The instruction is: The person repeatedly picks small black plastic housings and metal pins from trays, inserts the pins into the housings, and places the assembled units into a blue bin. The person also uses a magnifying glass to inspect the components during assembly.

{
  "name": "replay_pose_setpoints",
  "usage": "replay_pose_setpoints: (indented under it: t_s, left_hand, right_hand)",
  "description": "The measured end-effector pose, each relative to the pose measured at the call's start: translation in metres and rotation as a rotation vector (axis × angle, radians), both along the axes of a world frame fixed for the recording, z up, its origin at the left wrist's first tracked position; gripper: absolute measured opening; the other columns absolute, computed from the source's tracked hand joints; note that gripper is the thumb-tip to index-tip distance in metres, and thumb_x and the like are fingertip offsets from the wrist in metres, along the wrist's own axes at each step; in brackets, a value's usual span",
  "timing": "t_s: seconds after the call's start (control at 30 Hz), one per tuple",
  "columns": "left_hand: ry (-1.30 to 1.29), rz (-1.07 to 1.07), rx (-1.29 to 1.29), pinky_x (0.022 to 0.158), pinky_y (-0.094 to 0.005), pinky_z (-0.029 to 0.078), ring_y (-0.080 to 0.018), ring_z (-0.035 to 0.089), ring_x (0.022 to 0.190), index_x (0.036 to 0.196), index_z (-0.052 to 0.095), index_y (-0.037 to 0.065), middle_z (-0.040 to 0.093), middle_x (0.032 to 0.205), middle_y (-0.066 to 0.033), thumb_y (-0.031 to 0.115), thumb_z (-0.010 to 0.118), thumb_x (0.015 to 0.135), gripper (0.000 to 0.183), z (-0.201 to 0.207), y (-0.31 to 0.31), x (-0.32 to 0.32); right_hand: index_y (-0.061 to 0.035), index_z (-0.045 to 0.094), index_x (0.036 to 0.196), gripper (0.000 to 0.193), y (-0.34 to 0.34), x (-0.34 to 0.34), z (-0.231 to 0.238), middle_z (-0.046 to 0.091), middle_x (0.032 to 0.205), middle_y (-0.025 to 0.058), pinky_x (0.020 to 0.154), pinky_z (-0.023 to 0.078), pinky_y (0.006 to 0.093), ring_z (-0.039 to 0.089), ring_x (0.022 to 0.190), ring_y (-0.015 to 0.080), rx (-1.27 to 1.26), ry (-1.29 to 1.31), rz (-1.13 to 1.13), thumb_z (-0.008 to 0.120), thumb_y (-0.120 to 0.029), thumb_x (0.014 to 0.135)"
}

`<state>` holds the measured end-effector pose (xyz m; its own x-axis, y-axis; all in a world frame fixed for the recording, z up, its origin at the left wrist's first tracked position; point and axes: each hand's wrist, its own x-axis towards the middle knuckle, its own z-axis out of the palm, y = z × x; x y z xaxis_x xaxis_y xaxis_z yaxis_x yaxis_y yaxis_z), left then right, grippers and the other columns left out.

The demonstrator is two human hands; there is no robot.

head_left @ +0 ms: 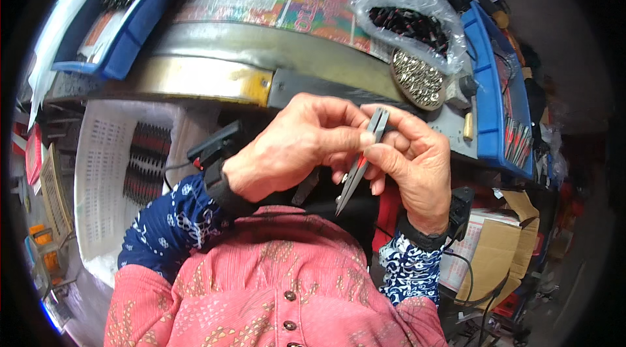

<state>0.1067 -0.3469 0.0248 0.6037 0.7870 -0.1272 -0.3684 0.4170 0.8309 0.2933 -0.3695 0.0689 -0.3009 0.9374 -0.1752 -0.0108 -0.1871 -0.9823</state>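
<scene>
In front of my body, both hands hold a slim dark-grey metal part [353, 185]. It tapers to a point at the lower end, has a forked upper end, and shows a bit of red at its middle. What kind of tool it belongs to I cannot tell. My left hand [280, 145] pinches it between thumb and fingertips from the left. From the other side my right hand [420, 174] grips it, the thumb across its middle and the fingers behind. Small shiny bits show by the part's left edge. The fingertips hide some of its length.
A round dish of small silvery metal pieces [417, 80] sits on the bench beside a clear plastic bag [398, 1] of dark parts. Blue bins [482, 86] flank the bench. At left, a white basket [98, 177] holds rows of black-and-red parts; a cardboard box [499, 249] stands at right.
</scene>
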Motion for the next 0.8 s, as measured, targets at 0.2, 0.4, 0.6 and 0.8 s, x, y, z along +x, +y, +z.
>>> replay_pose_setpoints:
  t_s: [0.2, 0.4, 0.6, 0.8]
  left_hand:
    - [0.011, -0.096, -0.093, 0.056, -0.0221, 0.045, -0.0072, 0.056, 0.064, 0.091, 0.066, 0.002, 0.064, 0.078, -0.0019, 0.018, 0.069, 0.090, 0.016, 0.014, -0.003, -0.004]
    - [0.029, -0.054, 0.013, 0.054, -0.0217, 0.048, -0.0080, 0.058, 0.062, 0.094, 0.066, 0.002, 0.066, 0.078, -0.0027, 0.014, 0.069, 0.090, 0.013, 0.008, 0.003, -0.005]
    - [-0.033, 0.109, 0.038, 0.052, -0.0215, 0.049, -0.0074, 0.059, 0.061, 0.097, 0.064, 0.003, 0.064, 0.077, -0.0025, 0.015, 0.069, 0.090, 0.015, 0.016, 0.023, -0.007]
    - [-0.031, 0.115, 0.024, 0.052, -0.0203, 0.050, -0.0070, 0.059, 0.062, 0.096, 0.064, 0.001, 0.063, 0.077, -0.0018, 0.013, 0.070, 0.089, 0.015, 0.013, 0.023, -0.005]
  right_hand:
    - [0.0038, 0.061, 0.119, 0.030, 0.005, 0.006, -0.001, 0.065, 0.077, 0.0021, 0.049, 0.048, 0.0182, 0.059, 0.062, 0.0055, 0.092, 0.015, 0.018, 0.066, -0.005, 0.091]
    - [0.0054, 0.059, 0.120, 0.033, 0.014, 0.009, -0.009, 0.064, 0.078, 0.0031, 0.049, 0.048, 0.0186, 0.058, 0.063, 0.0062, 0.088, 0.111, 0.030, 0.067, -0.008, 0.091]
    - [0.0082, 0.050, 0.130, 0.047, 0.014, 0.000, -0.001, 0.064, 0.077, 0.0080, 0.049, 0.049, 0.0194, 0.059, 0.060, 0.0088, 0.117, 0.089, 0.031, 0.069, -0.002, 0.088]
    - [0.0083, 0.048, 0.131, 0.048, 0.014, -0.015, -0.002, 0.065, 0.076, 0.0085, 0.046, 0.051, 0.0204, 0.061, 0.059, 0.0099, 0.135, 0.041, -0.037, 0.067, 0.000, 0.088]
